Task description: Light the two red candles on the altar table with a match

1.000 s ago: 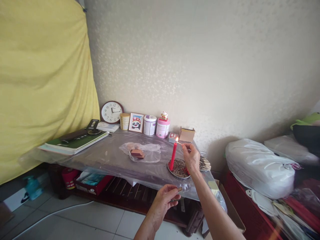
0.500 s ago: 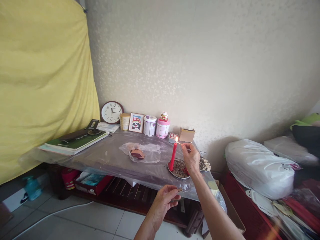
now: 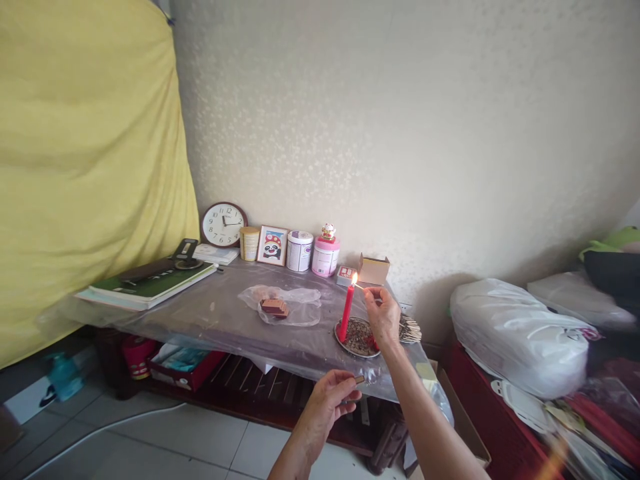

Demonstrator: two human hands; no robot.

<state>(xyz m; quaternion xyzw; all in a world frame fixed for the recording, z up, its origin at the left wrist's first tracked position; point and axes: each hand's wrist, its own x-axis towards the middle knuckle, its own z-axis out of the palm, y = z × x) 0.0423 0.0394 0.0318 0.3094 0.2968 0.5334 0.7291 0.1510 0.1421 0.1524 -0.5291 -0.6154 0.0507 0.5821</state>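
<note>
A red candle stands nearly upright on a round metal plate covered in dark bits, with a flame at its top. My right hand is closed in a pinch on a thin matchstick, whose tip meets the flame at the wick. Lower down, in front of the table edge, my left hand pinches a small flat brown strip between thumb and finger. Several similar brown pieces lie stacked on a crumpled clear plastic bag. Behind my right hand is a bundle of matchsticks.
Plastic sheeting covers the low table. Along the wall stand a clock, a picture frame, a white can, a pink can and a cardboard box. Books lie left; a white bag sits right.
The flame at the candle top looks slightly taller and brighter. Both hands have stayed almost still, the right one with the matchstick against the wick.
</note>
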